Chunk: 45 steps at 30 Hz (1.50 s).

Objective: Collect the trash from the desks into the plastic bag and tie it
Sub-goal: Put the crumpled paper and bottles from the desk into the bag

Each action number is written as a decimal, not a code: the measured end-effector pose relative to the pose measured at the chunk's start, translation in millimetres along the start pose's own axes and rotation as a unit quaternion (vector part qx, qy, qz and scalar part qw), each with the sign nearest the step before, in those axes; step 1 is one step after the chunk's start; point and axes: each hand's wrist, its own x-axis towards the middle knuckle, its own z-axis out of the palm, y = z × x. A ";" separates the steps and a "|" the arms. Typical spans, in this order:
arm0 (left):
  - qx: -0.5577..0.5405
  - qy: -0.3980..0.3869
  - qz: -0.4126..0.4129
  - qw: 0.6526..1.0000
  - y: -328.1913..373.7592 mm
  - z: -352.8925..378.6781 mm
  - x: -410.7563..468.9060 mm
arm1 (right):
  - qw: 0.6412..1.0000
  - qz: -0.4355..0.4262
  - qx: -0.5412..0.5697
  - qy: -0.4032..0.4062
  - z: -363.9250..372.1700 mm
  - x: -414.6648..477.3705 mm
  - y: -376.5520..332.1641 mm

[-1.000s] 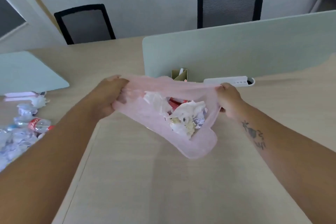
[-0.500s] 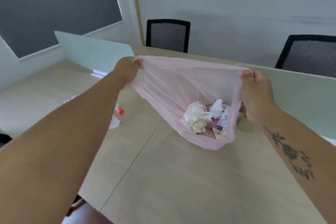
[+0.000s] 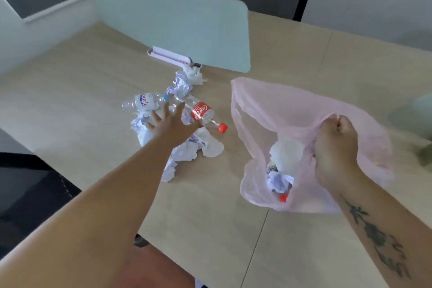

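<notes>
Trash is lying heaped on the desk near a divider: crumpled paper, a cola bottle and a water bottle. The left hand is hovering over this pile, spread open and holding nothing. The right hand is gripping the rim of the pink bag in a fist; the bag is resting on the desk just right of the pile, holding more paper.

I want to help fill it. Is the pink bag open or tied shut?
Open. The right hand grips the pink bag by its rim, the mouth gapes, and crumpled paper shows inside.
</notes>
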 end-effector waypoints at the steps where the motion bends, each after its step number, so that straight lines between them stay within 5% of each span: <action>1: 0.025 -0.029 0.008 0.999 -14.1 12.8 1.0 | 1.000 0.005 -0.011 -0.007 12.5 -6.0 4.7; 4: 0.073 -0.095 0.029 0.992 -39.0 46.3 2.4 | 0.998 0.010 -0.056 -0.016 31.8 -17.2 15.2; 12: -0.117 0.006 0.067 0.991 -47.8 74.5 14.0 | 0.993 0.046 -0.082 0.073 39.2 -1.4 18.2; 18: -0.273 0.047 0.151 0.949 -10.8 28.7 11.9 | 0.992 0.045 -0.030 0.118 40.4 20.5 -0.4; 25: -0.351 -0.114 0.295 0.881 109.7 27.2 -41.9 | 0.988 0.045 -0.002 0.148 21.9 37.3 -16.6; 30: -0.194 -0.289 0.293 0.890 141.3 55.1 -46.4 | 0.987 0.031 -0.024 0.156 9.0 35.5 -18.6; 34: -0.237 -0.085 0.334 0.908 94.1 48.8 -42.6 | 0.990 0.016 -0.068 0.125 5.6 29.0 -7.6; 36: -0.170 -0.002 0.327 0.930 41.2 51.8 -36.6 | 0.987 0.009 -0.109 0.116 9.6 23.6 4.7; 40: 0.094 -0.001 0.277 0.956 -73.2 71.7 -33.8 | 0.985 0.011 -0.140 0.099 26.8 14.0 24.6; 45: 0.090 0.060 0.219 0.970 -102.9 74.2 -8.4 | 0.976 -0.015 -0.202 0.076 48.7 3.3 40.3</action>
